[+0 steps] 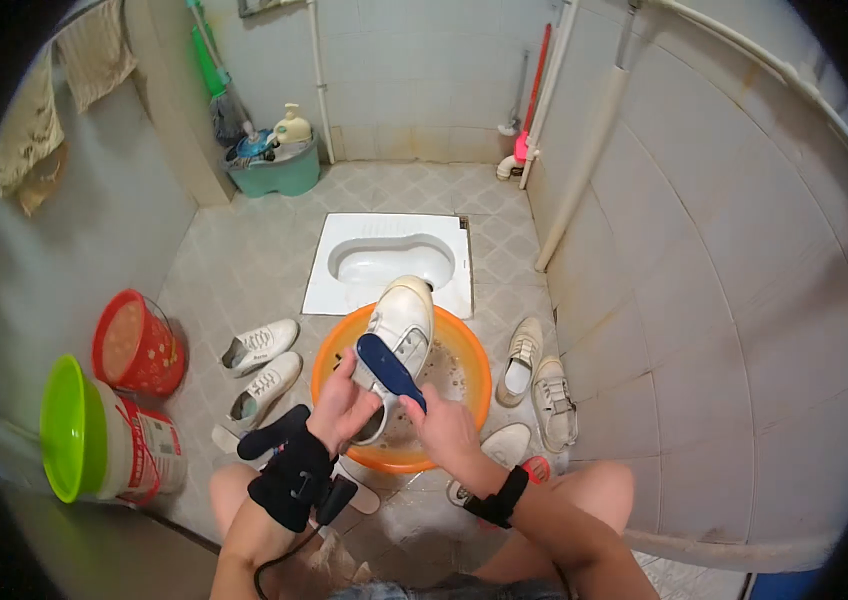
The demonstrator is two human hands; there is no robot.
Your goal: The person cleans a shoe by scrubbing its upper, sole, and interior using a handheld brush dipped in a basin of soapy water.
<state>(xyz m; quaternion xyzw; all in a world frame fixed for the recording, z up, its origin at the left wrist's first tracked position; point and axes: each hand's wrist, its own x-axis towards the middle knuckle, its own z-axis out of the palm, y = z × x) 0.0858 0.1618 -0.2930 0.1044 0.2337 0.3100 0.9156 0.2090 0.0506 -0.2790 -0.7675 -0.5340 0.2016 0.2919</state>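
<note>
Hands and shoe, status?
Right hand: holding blue brush over white shoe. Left hand: at shoe's heel end. Shoe over orange basin. Nothing visibly in the way.

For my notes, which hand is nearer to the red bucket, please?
Left. The left hand, at the white shoe, is right of the red bucket; the right hand, gripping the blue brush, is farther right.

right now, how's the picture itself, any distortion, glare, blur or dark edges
Head view: black corners frame a rounded image; head view: strong wide-angle distortion, tile lines bowing on the right-hand wall; head view: the dark blue brush has a clear outline, no obvious motion smear; head view: the printing on the white bucket is too small to read.
</note>
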